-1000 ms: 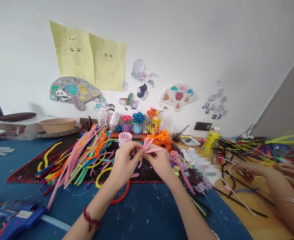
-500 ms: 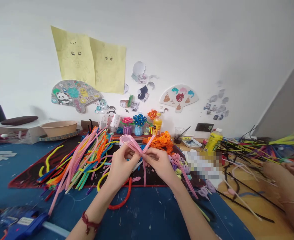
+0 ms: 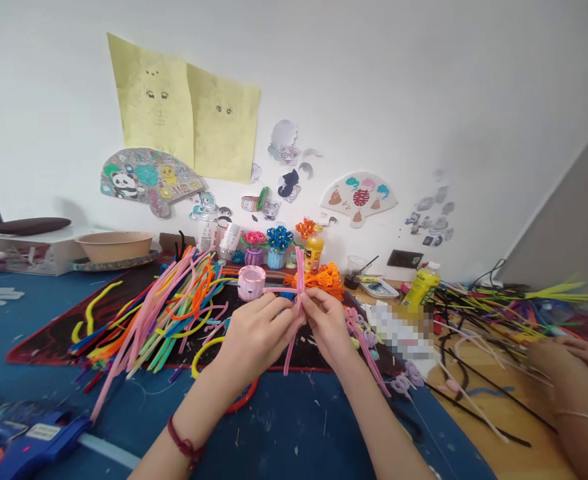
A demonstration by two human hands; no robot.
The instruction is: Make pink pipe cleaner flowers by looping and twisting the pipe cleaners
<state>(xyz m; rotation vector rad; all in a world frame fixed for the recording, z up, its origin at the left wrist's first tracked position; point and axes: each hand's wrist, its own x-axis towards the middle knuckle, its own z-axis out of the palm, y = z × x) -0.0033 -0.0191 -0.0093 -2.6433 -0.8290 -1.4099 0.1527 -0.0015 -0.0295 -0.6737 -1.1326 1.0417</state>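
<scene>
Both my hands meet over the dark mat, gripping a bundle of pink pipe cleaners. My left hand is closed on it from the left, its fingertips partly hidden behind its back. From the right, my right hand pinches the same bundle with thumb and fingers. The stems point upward, one pink end sticks out to the left, and another hangs down below my fingers. Just behind my left hand stands a small pink pot made of pipe cleaners.
A pile of coloured pipe cleaners lies left; orange pipe-cleaner pieces lie behind my hands. A blue glue gun rests front left. A co-worker's hands are at the right, near black stems and a yellow bottle.
The pink stems, earlier fanned out to both sides, now stand gathered upright. My left hand has turned with its back toward me, and the pink pot shows more fully.
</scene>
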